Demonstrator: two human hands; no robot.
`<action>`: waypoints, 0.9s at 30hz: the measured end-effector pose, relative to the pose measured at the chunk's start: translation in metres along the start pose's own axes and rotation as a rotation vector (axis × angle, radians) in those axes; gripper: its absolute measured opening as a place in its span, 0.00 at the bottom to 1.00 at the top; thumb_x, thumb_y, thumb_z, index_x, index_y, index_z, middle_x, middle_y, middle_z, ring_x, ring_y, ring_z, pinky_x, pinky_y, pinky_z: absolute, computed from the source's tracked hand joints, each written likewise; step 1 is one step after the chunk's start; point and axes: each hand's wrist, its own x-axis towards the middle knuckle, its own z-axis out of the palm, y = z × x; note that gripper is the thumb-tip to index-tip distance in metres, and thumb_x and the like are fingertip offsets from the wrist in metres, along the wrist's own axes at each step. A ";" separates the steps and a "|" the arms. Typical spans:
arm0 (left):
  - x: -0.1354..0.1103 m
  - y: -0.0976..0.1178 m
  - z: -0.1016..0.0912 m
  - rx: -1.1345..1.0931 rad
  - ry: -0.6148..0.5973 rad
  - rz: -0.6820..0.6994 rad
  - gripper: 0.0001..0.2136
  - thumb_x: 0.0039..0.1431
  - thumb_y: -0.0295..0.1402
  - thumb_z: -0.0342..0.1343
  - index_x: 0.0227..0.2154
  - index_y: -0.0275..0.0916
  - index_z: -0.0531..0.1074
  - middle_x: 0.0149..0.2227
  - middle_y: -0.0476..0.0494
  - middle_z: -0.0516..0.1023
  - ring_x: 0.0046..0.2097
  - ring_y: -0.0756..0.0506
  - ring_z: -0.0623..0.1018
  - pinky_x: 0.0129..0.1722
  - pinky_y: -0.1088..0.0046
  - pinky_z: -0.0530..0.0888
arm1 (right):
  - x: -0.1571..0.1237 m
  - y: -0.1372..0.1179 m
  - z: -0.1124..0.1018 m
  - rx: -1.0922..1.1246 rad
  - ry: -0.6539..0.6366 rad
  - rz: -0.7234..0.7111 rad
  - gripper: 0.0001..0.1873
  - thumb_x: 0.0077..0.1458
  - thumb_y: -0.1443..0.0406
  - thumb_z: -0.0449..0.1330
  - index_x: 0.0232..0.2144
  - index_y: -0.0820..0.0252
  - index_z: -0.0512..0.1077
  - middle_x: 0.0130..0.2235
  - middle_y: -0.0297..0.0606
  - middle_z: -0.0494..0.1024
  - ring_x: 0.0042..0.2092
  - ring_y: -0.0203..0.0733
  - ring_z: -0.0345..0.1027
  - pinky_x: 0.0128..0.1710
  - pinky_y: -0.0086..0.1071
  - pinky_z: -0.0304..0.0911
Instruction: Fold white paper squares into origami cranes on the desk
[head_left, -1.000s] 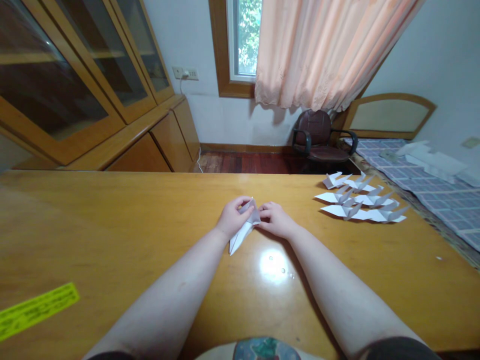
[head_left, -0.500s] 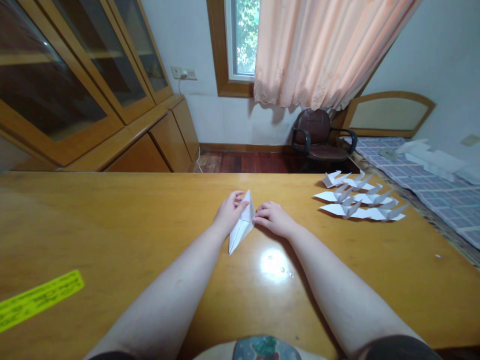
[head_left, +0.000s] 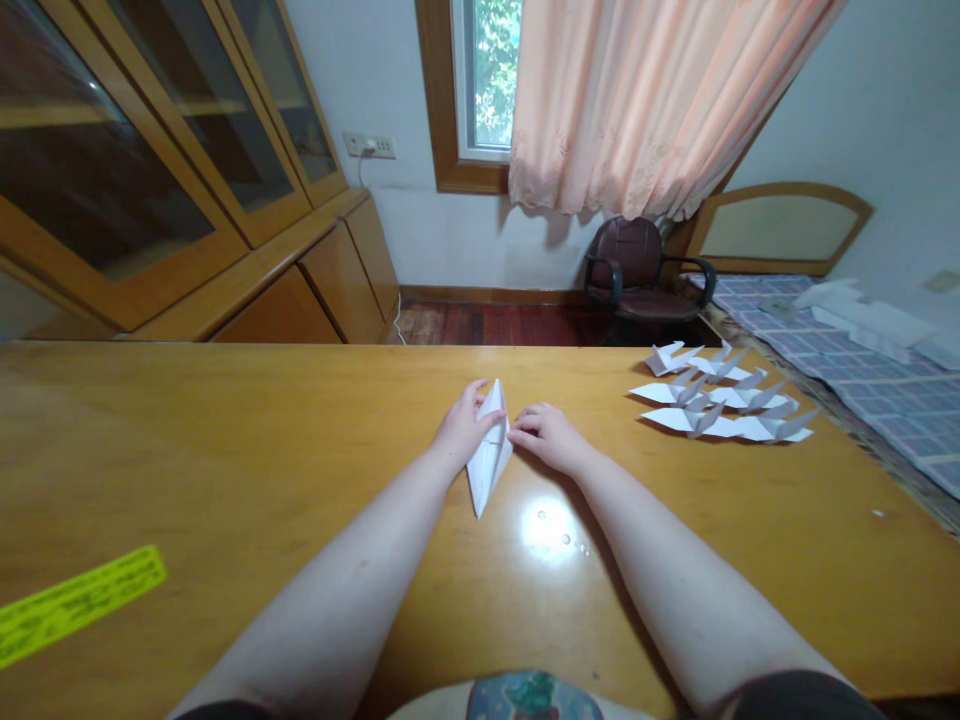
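A white folded paper [head_left: 489, 462], long and diamond-shaped with pointed ends, lies over the wooden table in front of me. My left hand [head_left: 466, 425] grips its left side, the thumb lying across the upper half and the fingers around the far left edge. At the right corner of the paper, the curled fingertips of my right hand [head_left: 544, 435] pinch the edge. What exactly sits between those fingertips is too small to make out clearly. Several finished white paper cranes [head_left: 686, 418] stand in rows at the table's right end.
The wooden table [head_left: 225, 440] spreads across the view. A yellow strip with dark writing [head_left: 82, 605] appears at the lower left. Beyond the table are a glass-fronted cabinet [head_left: 225, 230], a dark red armchair [head_left: 634, 265] and a bed [head_left: 847, 340] on the right.
The near tip of the folded paper has swung slightly right, so the paper now points more straight toward me. My hands have barely moved; the cranes stay in place.
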 end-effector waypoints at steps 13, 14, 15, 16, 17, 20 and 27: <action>-0.004 0.005 0.003 0.130 -0.099 0.079 0.27 0.61 0.27 0.43 0.64 0.38 0.49 0.60 0.36 0.66 0.60 0.42 0.67 0.59 0.58 0.64 | 0.002 -0.001 -0.001 -0.041 -0.008 0.069 0.09 0.50 0.59 0.65 0.29 0.59 0.76 0.33 0.38 0.75 0.38 0.41 0.65 0.41 0.35 0.57; -0.004 0.004 0.003 0.136 -0.107 0.082 0.29 0.60 0.26 0.44 0.65 0.39 0.48 0.60 0.36 0.65 0.60 0.42 0.66 0.59 0.58 0.64 | 0.002 0.000 -0.001 -0.046 -0.002 0.078 0.08 0.50 0.59 0.65 0.29 0.59 0.76 0.33 0.38 0.75 0.38 0.41 0.65 0.41 0.35 0.57; -0.004 0.003 0.003 0.142 -0.112 0.087 0.30 0.59 0.25 0.45 0.65 0.40 0.47 0.61 0.36 0.64 0.61 0.42 0.66 0.59 0.58 0.64 | 0.002 0.001 -0.001 -0.052 0.008 0.089 0.08 0.51 0.59 0.65 0.29 0.59 0.76 0.33 0.38 0.75 0.38 0.41 0.64 0.41 0.35 0.57; -0.004 0.003 0.003 0.148 -0.115 0.093 0.31 0.58 0.24 0.46 0.65 0.40 0.46 0.62 0.36 0.62 0.62 0.42 0.65 0.60 0.59 0.63 | 0.002 0.002 -0.001 -0.059 0.020 0.103 0.08 0.51 0.60 0.65 0.29 0.59 0.76 0.32 0.38 0.75 0.38 0.41 0.64 0.41 0.36 0.57; -0.003 0.002 0.004 0.154 -0.115 0.098 0.32 0.58 0.23 0.47 0.65 0.40 0.46 0.63 0.36 0.61 0.62 0.42 0.64 0.61 0.59 0.62 | 0.002 0.003 -0.001 -0.065 0.033 0.118 0.08 0.51 0.60 0.65 0.30 0.59 0.76 0.33 0.38 0.75 0.38 0.41 0.64 0.42 0.36 0.57; -0.004 0.001 0.004 0.169 -0.112 0.095 0.35 0.56 0.23 0.50 0.66 0.39 0.44 0.63 0.34 0.61 0.62 0.41 0.63 0.61 0.60 0.61 | 0.002 0.005 -0.002 -0.080 0.059 0.155 0.07 0.50 0.61 0.65 0.31 0.59 0.75 0.33 0.38 0.75 0.38 0.41 0.64 0.42 0.36 0.58; -0.005 0.000 0.006 0.360 -0.084 0.160 0.34 0.53 0.22 0.51 0.64 0.36 0.51 0.64 0.34 0.57 0.65 0.40 0.57 0.64 0.59 0.56 | 0.001 0.001 -0.003 -0.088 0.111 0.073 0.12 0.50 0.65 0.65 0.39 0.57 0.75 0.41 0.39 0.77 0.44 0.43 0.66 0.46 0.38 0.59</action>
